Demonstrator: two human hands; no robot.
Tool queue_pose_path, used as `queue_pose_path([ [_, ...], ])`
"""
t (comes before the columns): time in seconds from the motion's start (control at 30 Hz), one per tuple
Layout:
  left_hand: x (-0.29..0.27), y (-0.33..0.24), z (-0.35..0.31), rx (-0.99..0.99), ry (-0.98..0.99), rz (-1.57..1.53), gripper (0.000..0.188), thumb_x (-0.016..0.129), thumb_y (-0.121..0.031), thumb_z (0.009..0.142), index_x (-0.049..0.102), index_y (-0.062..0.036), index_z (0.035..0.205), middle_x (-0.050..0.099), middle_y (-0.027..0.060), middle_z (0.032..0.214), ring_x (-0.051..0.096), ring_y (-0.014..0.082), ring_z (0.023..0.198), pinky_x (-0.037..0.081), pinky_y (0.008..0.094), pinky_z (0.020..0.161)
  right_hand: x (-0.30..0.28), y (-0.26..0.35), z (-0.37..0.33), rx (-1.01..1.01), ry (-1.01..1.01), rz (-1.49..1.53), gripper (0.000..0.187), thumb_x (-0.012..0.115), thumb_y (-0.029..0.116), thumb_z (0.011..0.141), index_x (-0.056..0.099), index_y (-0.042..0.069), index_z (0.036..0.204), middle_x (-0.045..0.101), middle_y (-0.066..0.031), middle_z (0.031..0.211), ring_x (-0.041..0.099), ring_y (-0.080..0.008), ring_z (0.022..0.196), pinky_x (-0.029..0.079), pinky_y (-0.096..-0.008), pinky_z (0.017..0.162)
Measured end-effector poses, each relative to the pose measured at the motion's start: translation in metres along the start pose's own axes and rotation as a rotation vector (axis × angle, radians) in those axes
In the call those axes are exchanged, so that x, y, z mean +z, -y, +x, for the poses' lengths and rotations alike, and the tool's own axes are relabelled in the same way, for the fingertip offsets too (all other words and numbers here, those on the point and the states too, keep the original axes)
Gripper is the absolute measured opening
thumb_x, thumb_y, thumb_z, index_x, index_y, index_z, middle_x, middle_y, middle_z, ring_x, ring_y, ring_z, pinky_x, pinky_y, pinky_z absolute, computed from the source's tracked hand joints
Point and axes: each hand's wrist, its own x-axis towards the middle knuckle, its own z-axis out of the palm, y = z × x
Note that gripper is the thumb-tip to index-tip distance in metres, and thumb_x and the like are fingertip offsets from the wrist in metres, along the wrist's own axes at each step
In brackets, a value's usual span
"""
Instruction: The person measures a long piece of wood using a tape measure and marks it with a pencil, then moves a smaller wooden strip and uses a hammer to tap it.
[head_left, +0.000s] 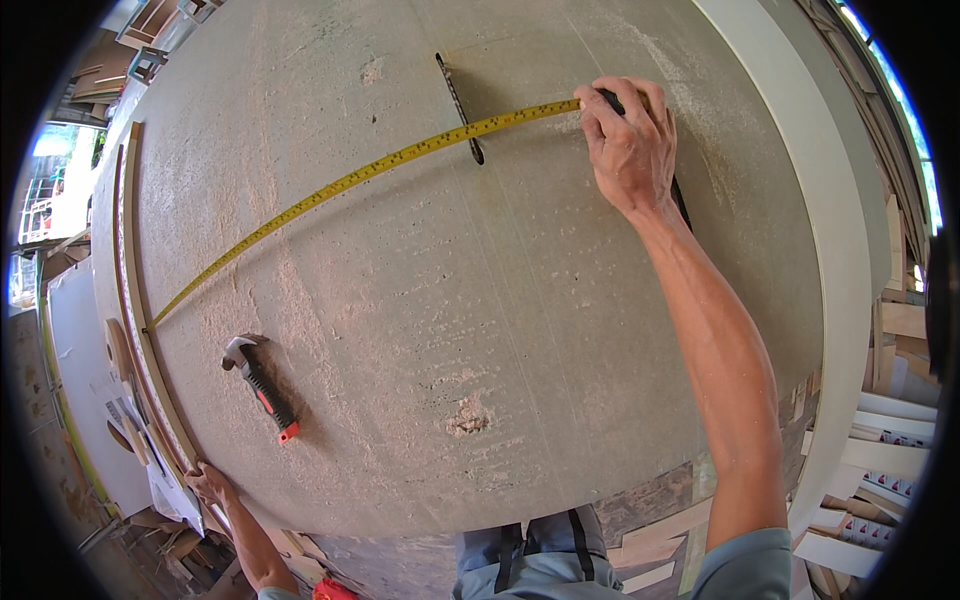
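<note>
My right hand [635,150] is closed around a dark tape measure [612,102], most of which its fingers hide. From it the yellow tape blade [370,172] runs left over a large worn tabletop [400,290], crossing a narrow dark slot [460,112]. The blade's far end meets a long wooden strip [165,400] along the left side. At the strip's near end, my left hand [208,485] grips it, its fingers partly hidden. Between the strip and the table's middle lies a claw hammer [262,388] with a black and red handle.
Sawdust is scattered over the tabletop. Another dark line [682,205] shows partly behind my right forearm. A pale curved-looking band [835,250] borders the right side. Offcuts of wood [890,450] pile up beyond it. A roll of tape [117,348] sits left of the strip.
</note>
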Motion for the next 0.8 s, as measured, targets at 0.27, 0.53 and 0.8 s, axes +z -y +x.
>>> queue_pose_path([
  [0.27,-0.004,-0.004,-0.004,0.008,0.001,-0.039,0.046,0.061,-0.039,0.086,0.055,-0.0064,0.118,0.064,0.0160,0.115,0.057,0.0370,0.111,0.035,0.0584,0.093,-0.001,0.000,0.000,-0.001,0.000,-0.001,0.022,0.072,0.016,0.084,0.072,0.016,0.105,0.062,0.0030,0.110,0.049,-0.0210,0.114,0.048,-0.0415,0.086],
  [0.53,0.002,0.004,0.004,-0.005,0.042,-0.024,0.052,0.057,-0.044,0.086,0.055,-0.0094,0.123,0.063,0.0148,0.121,0.055,0.0361,0.117,0.031,0.0599,0.098,0.000,0.000,0.000,-0.003,0.003,-0.003,0.022,0.072,0.016,0.084,0.072,0.016,0.106,0.062,0.0030,0.110,0.049,-0.0211,0.114,0.048,-0.0419,0.087],
  [0.8,0.001,0.002,0.001,0.014,-0.007,-0.018,0.048,0.059,-0.041,0.086,0.055,-0.0076,0.119,0.064,0.0145,0.116,0.057,0.0354,0.112,0.034,0.0578,0.092,-0.001,0.000,0.001,0.004,0.009,0.010,0.022,0.072,0.016,0.084,0.072,0.016,0.106,0.062,0.0029,0.111,0.049,-0.0213,0.114,0.048,-0.0422,0.087],
])
